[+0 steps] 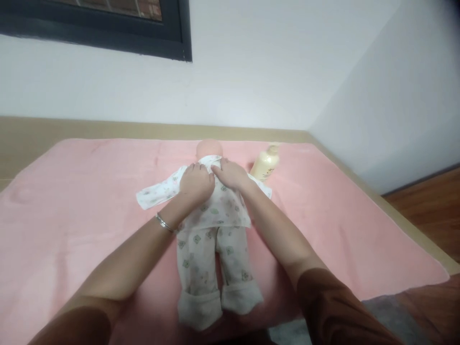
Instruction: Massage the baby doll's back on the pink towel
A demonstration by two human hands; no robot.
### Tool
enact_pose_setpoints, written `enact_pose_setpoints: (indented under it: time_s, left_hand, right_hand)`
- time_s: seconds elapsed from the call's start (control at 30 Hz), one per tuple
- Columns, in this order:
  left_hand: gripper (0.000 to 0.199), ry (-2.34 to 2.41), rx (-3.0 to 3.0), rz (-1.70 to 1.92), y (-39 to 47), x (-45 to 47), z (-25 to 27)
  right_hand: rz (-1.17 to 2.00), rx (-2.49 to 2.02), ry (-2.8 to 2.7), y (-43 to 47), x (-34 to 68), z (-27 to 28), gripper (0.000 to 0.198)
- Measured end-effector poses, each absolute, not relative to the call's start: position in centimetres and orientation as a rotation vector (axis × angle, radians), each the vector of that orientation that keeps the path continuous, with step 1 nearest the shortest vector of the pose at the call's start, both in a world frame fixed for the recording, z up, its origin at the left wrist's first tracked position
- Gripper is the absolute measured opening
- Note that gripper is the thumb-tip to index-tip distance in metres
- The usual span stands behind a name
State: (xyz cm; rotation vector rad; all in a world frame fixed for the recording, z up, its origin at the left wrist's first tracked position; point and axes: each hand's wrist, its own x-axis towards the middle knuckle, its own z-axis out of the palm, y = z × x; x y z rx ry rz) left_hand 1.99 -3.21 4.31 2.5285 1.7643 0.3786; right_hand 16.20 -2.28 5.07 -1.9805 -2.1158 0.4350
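Observation:
A baby doll [215, 211] in white patterned pajamas lies on a pink mat [108, 182], its legs pointing toward me. No face shows on its bare head [209, 147]. My left hand [197, 183], with a silver bracelet at the wrist, is closed over the doll's left-side shoulder, fingertips curled beyond it. On the other shoulder my right hand [232, 173] is wrapped with its thumb across the upper back. Both thumbs are close to each other near the collar. One sleeve [158, 192] stretches out flat to the left; the other is partly hidden behind my right forearm.
A cream pump bottle [266, 163] leans at a tilt just right of the doll, close to its sleeve. Beyond the mat runs a tan edge [251, 132] against a white wall [247, 72]. A dark window frame [176, 43] is at upper left; wooden floor [427, 206] shows at right.

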Motion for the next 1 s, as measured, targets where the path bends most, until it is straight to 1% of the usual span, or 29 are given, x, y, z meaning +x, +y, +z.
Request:
enact_pose_setpoints:
  time_s: [0.07,0.17,0.3,0.4,0.53,0.63,0.73,0.83,1.0]
  left_hand:
    - [0.040,1.752,2.424,0.359,-2.3,1.5,4.3]
    - [0.041,1.753,2.346,0.406,-0.5,0.6,3.5]
    - [0.041,1.697,2.637,0.378,0.1,0.5,2.1]
    - [0.044,1.761,2.683,0.435,-1.0,1.2,1.7]
    - [0.052,1.810,2.640,0.534,-2.6,2.2,1.6]
    - [0.048,1.699,2.700,0.505,-2.9,2.2,1.9]
    - [0.044,1.635,2.601,0.420,-2.0,1.6,2.7]
    - [0.049,1.736,2.366,0.384,-1.0,1.0,3.5]
    - [0.050,1.794,2.277,0.386,-0.4,0.7,3.8]
  right_hand:
    - [0.253,-2.032,-2.145,-3.0,15.4,5.0,0.059]
    - [0.016,-2.006,-2.275,-4.2,14.1,4.6,0.055]
    - [-0.141,-1.862,-2.455,-4.7,13.7,4.4,0.051]
    - [-0.051,-1.838,-2.417,-3.9,14.3,4.5,0.044]
    - [0.184,-1.947,-2.203,-2.4,14.9,4.8,0.047]
    - [0.286,-1.949,-2.166,-2.1,15.1,4.8,0.049]
    - [0.278,-1.919,-2.188,-1.9,15.4,4.6,0.052]
    - [0.257,-1.911,-2.217,-1.9,15.5,4.4,0.055]
    - [0.060,-1.940,-2.275,-3.2,14.3,4.3,0.052]
